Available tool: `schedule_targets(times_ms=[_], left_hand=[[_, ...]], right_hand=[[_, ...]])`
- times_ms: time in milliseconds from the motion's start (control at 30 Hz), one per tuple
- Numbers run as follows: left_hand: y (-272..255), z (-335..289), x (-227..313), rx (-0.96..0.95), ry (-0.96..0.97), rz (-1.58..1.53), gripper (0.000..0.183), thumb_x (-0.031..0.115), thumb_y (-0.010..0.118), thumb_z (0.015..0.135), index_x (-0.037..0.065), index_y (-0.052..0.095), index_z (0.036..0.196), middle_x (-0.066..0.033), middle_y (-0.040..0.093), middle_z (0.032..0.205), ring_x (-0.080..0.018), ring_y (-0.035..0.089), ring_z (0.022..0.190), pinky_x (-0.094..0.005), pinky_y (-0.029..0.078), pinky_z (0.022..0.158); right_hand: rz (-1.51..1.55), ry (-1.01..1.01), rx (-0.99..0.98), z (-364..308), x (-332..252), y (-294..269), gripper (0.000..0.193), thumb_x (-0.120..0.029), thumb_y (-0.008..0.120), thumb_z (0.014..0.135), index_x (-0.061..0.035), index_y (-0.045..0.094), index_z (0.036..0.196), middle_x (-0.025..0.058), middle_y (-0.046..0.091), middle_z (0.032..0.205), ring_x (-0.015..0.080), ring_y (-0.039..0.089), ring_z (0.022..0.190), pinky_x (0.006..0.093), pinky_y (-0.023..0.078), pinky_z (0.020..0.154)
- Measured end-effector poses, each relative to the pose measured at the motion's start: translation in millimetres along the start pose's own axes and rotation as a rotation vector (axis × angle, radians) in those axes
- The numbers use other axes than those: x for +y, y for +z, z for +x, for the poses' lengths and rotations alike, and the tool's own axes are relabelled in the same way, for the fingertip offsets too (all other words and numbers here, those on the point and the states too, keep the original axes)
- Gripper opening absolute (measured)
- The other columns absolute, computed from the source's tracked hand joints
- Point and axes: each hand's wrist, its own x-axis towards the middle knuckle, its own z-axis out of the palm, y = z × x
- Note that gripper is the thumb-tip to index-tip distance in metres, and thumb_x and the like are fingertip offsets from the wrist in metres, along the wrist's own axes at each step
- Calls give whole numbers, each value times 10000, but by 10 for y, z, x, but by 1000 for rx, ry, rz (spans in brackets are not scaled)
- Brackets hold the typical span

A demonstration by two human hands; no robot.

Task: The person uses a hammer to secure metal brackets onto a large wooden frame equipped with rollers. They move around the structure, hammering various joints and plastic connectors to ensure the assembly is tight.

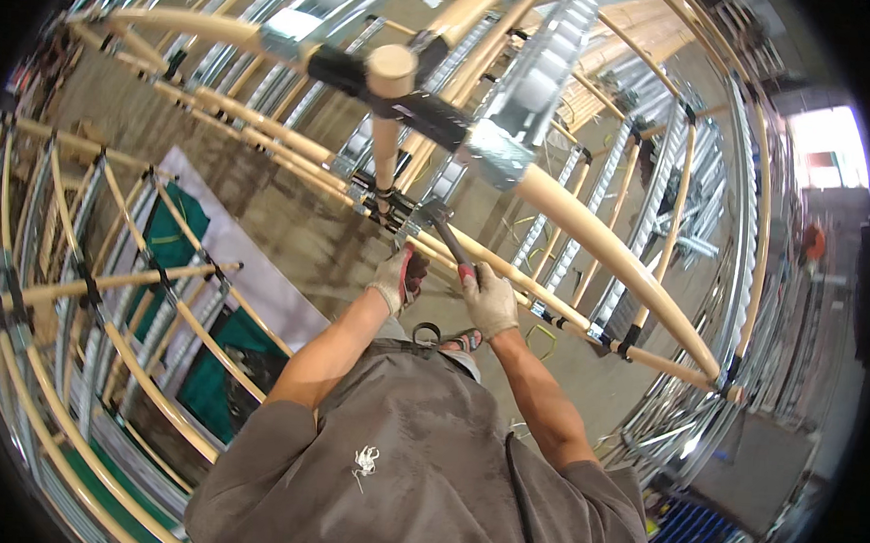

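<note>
A worker in a grey shirt (pixel 418 445) grips a hammer (pixel 448 238) beside a tan post (pixel 392 73), whose round end faces the camera. The hammer lies below and to the right of the post's top, its head near the black joint (pixel 384 207) at the post's foot; whether metal meets joint cannot be told amid the overlap.

The right hand (pixel 490 303), in a pale glove, is below and right of the post, fingers wrapped around the handle, their tips partly hidden. A red patch at the grip could be glove or handle. The left hand (pixel 399 277), gloved with a red palm, is directly below the post's foot, near a lower tube (pixel 543 294). Its fingers appear bent, but blur and shadow conceal whether they pinch anything; their exact state cannot be told.

To either side of the post run thick tan rails (pixel 602 230), blurred nearest the lens and joined by black and silver sleeves. A second rack (pixel 129 278), left of the post, is cut off by the dark lens rim, with green sheets (pixel 177 223) partly masked behind its bars. Far right of the post, metal parts (pixel 690 220) blend into an indistinct heap, and a doorway (pixel 829 148) is washed out by glare.
</note>
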Motion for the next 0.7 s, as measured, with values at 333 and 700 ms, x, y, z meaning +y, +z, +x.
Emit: schedule_targets(times_ms=[333,700], left_hand=[[613,-422,-39,-469,-194,492,265,294,639,961,54,632,1071,-55,684,921,-155,651,758,-270,510,583],[2942,-68,-1456,-629,-391,807,253,202,633,943,18,590,1112,-130,652,812,-188,632,671,-307,498,542]], right_hand=[[558,341,384,-1449,571,-453,332,-182,618,901,12,567,1165,200,673,865,323,684,775,383,529,725],[919,975,907,-2549,1120,-330,309,-267,518,1010,16,553,1129,30,546,684,84,505,521,261,432,445]])
